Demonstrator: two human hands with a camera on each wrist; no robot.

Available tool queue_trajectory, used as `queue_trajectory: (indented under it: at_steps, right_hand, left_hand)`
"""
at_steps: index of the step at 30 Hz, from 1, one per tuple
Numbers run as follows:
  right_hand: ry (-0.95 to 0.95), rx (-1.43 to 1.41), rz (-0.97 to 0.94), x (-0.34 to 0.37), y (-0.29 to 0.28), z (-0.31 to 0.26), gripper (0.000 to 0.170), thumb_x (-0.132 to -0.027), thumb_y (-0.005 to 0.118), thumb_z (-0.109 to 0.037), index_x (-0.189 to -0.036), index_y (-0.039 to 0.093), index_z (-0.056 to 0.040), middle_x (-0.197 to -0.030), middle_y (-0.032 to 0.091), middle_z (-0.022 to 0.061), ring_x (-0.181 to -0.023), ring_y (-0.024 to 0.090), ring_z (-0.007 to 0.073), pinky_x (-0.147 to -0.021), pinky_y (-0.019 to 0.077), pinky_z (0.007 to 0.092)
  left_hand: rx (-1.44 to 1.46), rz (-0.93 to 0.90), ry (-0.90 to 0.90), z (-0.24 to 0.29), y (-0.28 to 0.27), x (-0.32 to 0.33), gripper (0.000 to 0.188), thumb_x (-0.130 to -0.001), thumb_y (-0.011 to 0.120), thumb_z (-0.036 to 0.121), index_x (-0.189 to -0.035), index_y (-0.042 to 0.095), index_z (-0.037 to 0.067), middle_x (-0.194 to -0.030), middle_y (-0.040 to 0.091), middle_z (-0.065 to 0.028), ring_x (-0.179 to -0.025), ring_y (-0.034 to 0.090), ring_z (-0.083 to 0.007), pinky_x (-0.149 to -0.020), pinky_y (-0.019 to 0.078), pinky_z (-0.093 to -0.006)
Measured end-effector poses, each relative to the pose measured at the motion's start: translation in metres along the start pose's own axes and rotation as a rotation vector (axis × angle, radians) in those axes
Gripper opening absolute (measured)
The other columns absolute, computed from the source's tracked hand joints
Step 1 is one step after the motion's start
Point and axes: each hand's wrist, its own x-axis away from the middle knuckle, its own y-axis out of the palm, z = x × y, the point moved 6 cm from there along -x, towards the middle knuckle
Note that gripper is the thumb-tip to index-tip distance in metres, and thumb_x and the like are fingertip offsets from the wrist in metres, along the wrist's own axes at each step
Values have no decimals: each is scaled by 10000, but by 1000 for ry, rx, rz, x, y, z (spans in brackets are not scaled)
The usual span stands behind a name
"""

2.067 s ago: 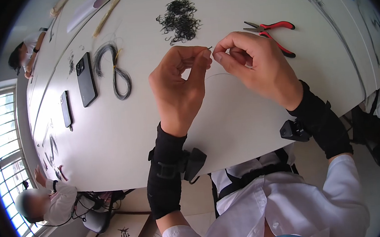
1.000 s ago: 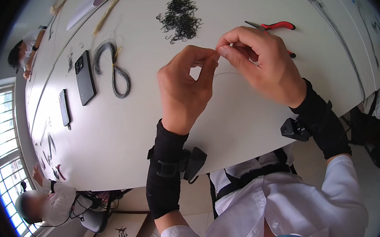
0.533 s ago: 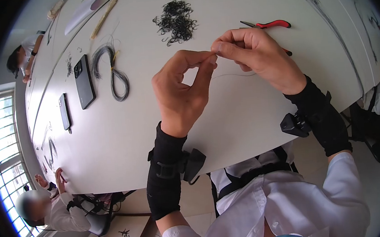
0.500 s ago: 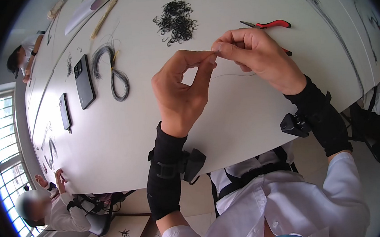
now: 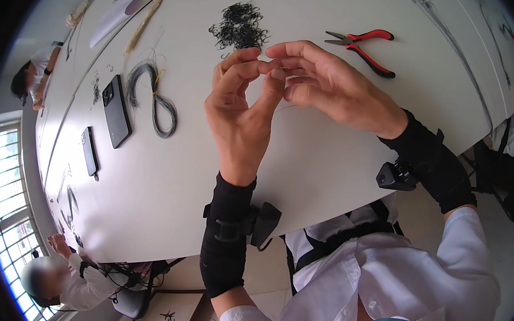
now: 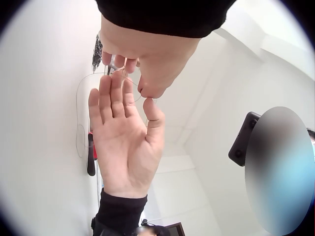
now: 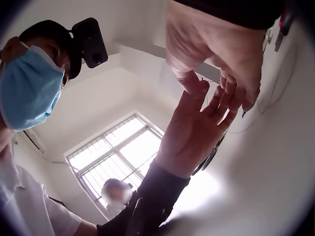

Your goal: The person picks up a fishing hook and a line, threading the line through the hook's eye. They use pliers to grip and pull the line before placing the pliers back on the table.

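In the head view my left hand [image 5: 240, 116] has thumb and index fingertip together, pinching a thin dark line [image 6: 77, 110] that loops out in the left wrist view. My right hand [image 5: 339, 92] is beside it with its fingers extended, their tips at the left fingertips. The left wrist view shows the right palm [image 6: 123, 147] facing up, thumb tip close under the left thumb. Whatever small piece lies between the fingertips is mostly hidden. Beyond the hands lies a pile of small black hooks [image 5: 239, 24]. Red-handled pliers [image 5: 374, 34] rest open at the right.
On the white table [image 5: 168, 193], a tied coil of grey line [image 5: 170, 110] lies left of the hands, beside a large phone [image 5: 116, 114] and a smaller phone [image 5: 89, 152]. Long dark strands [image 5: 458, 54] lie at the right. Other people sit around the edges.
The right hand has loosened its pinch; its fingers have spread and shifted slightly left, uncovering the pliers. The left hand stays nearly in place, its other fingers raised a little.
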Motion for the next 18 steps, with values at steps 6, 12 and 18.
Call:
queue_trajectory:
  at_steps: [6, 12, 18]
  right_hand:
    - [357, -412, -170, 8, 9, 1, 350, -1012, 539, -145, -1316, 548, 28, -971, 662, 63, -878, 626, 129, -807, 513, 272]
    - [299, -120, -28, 4, 2, -5, 261, -1023, 587, -177, -1172, 649, 27, -823, 631, -6, -714, 533, 51, -614, 420, 229]
    - [29, 26, 113, -2, -1, -1, 246, -997, 663, -184, -1066, 693, 50, -853, 697, 33, -773, 628, 73, -711, 505, 230]
  left_hand:
    - [295, 21, -217, -13, 0, 3, 97, -943, 738, 88, -1000, 716, 13, -1246, 592, -78, -1127, 589, -154, -1008, 470, -333]
    - [489, -32, -263, -25, 5, 5, 105, -1015, 647, 137, -1048, 722, 71, -1148, 695, -27, -1109, 614, -147, -1063, 409, -356]
    - [554, -86, -282, -24, 10, 7, 103, -1020, 632, 135, -1040, 717, 80, -1070, 706, 0, -1067, 615, -135, -1035, 425, -353]
